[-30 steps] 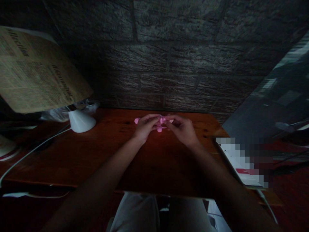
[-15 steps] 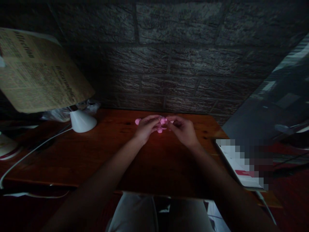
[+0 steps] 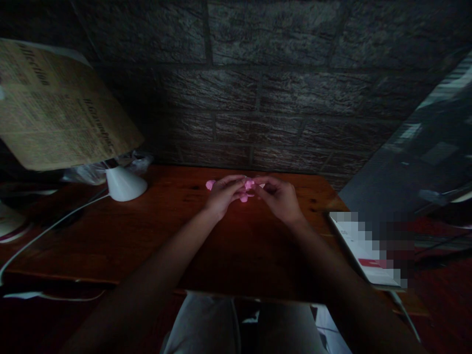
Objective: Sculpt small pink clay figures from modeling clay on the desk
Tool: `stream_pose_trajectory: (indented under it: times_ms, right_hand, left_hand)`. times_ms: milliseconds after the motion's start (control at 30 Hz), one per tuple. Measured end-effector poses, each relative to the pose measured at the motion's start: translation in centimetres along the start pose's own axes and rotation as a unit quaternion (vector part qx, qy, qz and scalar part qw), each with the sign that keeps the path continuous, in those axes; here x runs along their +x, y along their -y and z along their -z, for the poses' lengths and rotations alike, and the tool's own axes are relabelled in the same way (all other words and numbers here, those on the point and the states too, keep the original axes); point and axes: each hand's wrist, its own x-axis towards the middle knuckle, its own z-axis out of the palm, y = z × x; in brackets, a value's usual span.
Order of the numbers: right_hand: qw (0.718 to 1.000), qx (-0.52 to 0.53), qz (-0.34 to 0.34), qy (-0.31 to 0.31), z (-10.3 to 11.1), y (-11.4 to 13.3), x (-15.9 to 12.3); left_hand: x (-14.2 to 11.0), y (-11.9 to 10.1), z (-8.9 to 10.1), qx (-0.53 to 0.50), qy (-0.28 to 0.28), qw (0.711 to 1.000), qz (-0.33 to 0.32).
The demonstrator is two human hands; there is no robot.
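Observation:
In the head view both hands meet over the far part of the wooden table point(image 3: 236, 255). A small pink lumpy thing point(image 3: 250, 184) sits between my fingertips, too small to tell its kind. My left hand point(image 3: 222, 194) is closed on its left side, thumb and fingers pinching it. From the right, my right hand point(image 3: 278, 196) pinches it with thumb and forefinger. Another pink lump point(image 3: 210, 185) shows past the left hand's outer side, and a further pink lump point(image 3: 244, 197) just below the fingers. Whether these lumps are joined is hidden by the left hand.
A lamp with a newsprint shade point(image 3: 66, 108) and white base point(image 3: 126, 184) stands at left, its white cord point(image 3: 55, 226) trailing forward. Behind it lies a clear plastic bag point(image 3: 86, 173). A partly blurred tablet-like device point(image 3: 363, 250) lies at right. A brick wall point(image 3: 236, 93) closes the back.
The hands and the pink thing keep almost the same place and pose. Only a slight shift of the camera's view shows.

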Motion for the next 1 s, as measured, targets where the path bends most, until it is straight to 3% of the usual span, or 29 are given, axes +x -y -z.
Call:
stream_pose_trajectory:
  times_ms: [1000]
  right_hand:
    - [1.000,-0.001,0.010,-0.005,0.00,-0.01,0.02]
  left_hand:
    - [-0.06,0.04,0.02,-0.013,0.005,1.000,-0.003]
